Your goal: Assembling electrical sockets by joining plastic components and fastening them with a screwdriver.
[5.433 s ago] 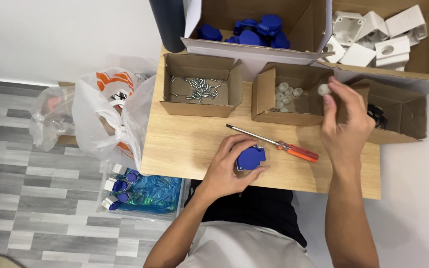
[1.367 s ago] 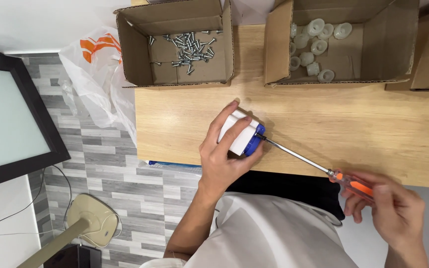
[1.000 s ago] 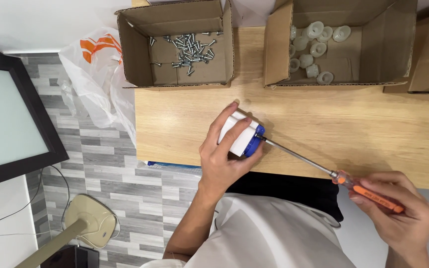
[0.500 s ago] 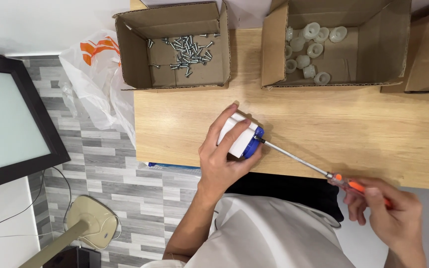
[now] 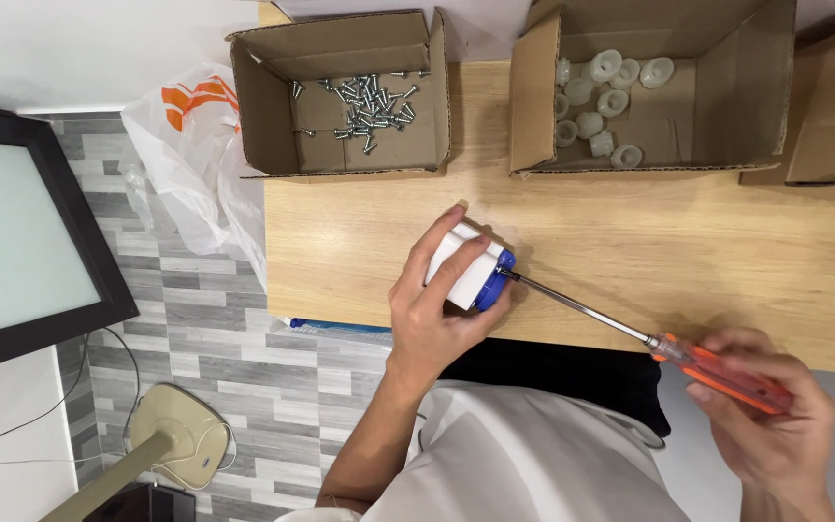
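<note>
My left hand (image 5: 434,314) grips a small white-and-blue plastic part (image 5: 468,269) against the near edge of the wooden table (image 5: 688,251). My right hand (image 5: 770,425) holds the orange handle of a screwdriver (image 5: 717,372). Its long metal shaft runs up and left, and the tip touches the blue end of the part.
A cardboard box of silver screws (image 5: 364,97) stands at the back left of the table. A second box with several white plastic rings (image 5: 601,97) stands right of it. A white plastic bag (image 5: 195,164) hangs off the left edge. A dark-framed screen (image 5: 21,232) is at far left.
Since five seconds ago the view has closed in on the table's near edge, and my right hand has taken the screwdriver. In the last second the handle turns slightly while its tip stays on the part.
</note>
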